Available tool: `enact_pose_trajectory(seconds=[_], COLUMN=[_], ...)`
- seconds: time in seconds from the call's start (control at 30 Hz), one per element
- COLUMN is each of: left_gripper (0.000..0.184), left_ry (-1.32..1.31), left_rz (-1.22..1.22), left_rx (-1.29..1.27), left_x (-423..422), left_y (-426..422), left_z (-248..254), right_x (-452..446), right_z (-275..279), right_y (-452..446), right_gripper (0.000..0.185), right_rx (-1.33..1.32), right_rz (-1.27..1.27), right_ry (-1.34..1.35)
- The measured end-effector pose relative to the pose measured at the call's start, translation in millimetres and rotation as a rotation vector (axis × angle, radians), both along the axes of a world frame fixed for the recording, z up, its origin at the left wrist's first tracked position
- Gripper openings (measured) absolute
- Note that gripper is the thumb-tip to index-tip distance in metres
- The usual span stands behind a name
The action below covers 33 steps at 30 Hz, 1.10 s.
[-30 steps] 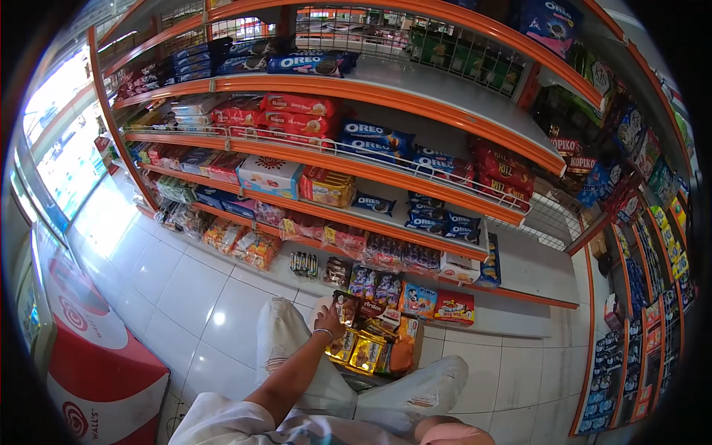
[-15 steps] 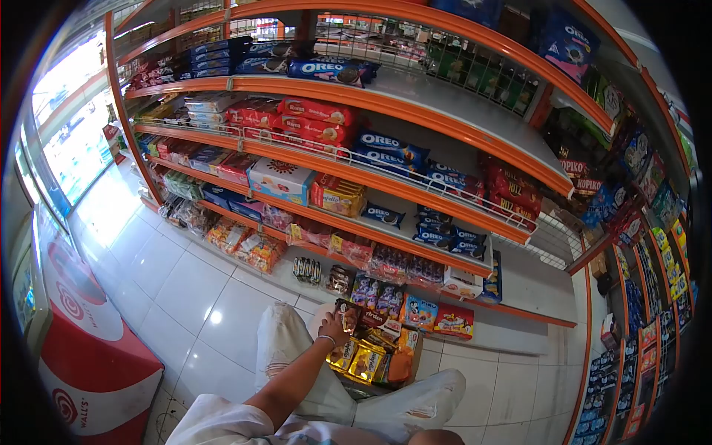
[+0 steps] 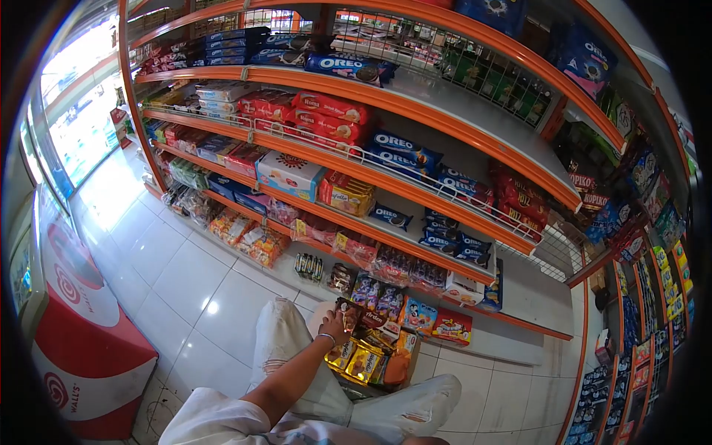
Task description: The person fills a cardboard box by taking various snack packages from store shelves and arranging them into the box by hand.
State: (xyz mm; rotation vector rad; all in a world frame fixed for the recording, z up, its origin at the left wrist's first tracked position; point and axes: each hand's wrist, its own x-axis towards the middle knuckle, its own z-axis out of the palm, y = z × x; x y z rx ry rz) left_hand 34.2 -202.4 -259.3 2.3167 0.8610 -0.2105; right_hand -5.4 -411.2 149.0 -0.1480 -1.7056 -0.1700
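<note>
Clock bearings are taken from the left hand. At ten o'clock a bright doorway is seen, and at nine o'clock, well apart, a red and white freezer marked "Wall's". Between these and the person, pale tiled flooring is noted. The left forearm is extended from a white sleeve; a bracelet is worn at the wrist. The left knee, in torn pale trousers, is found just beside the hand at nine o'clock.

A dark brown packet is grasped at its lower left edge by the left hand's fingers; the packet is positioned at one o'clock, above other packaged goods. Yellow packets are laid at five o'clock, between the knees. Purple packets are observed at two o'clock, an "Arden" packet at three, and an orange packet near four. Further along three o'clock, a blue packet and a red box are placed side by side.

Orange-edged shelving is stocked with biscuits, its lower right end bare. "Kopiko" bags are displayed at two o'clock. The right hand lies outside the view; the state of its fingers cannot be told.
</note>
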Motion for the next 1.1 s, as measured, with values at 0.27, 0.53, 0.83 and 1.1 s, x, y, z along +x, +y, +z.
enact_pose_trajectory(seconds=[0.27,0.53,0.83,1.1], left_gripper=[0.08,0.079,0.079,0.078], left_ry=[0.014,0.016,-0.023,-0.011], left_rz=[-0.02,-0.017,-0.004,-0.032], left_rx=[0.033,0.017,0.015,0.006], left_x=[-0.2,1.2,2.3,2.1], left_y=[0.1,0.4,-0.2,2.1], left_z=[-3.0,-3.1,-11.8,-15.6], right_x=[6.5,12.5,19.8,24.4], right_z=[-1.7,3.7,10.9,13.4], right_y=[5.1,6.6,10.5,14.4], right_gripper=[0.025,0.02,0.015,0.011], right_rx=[-0.048,-0.092,-0.136,-0.174], right_rz=[0.118,0.225,0.354,0.473], right_ry=[-0.01,-0.037,-0.072,-0.085])
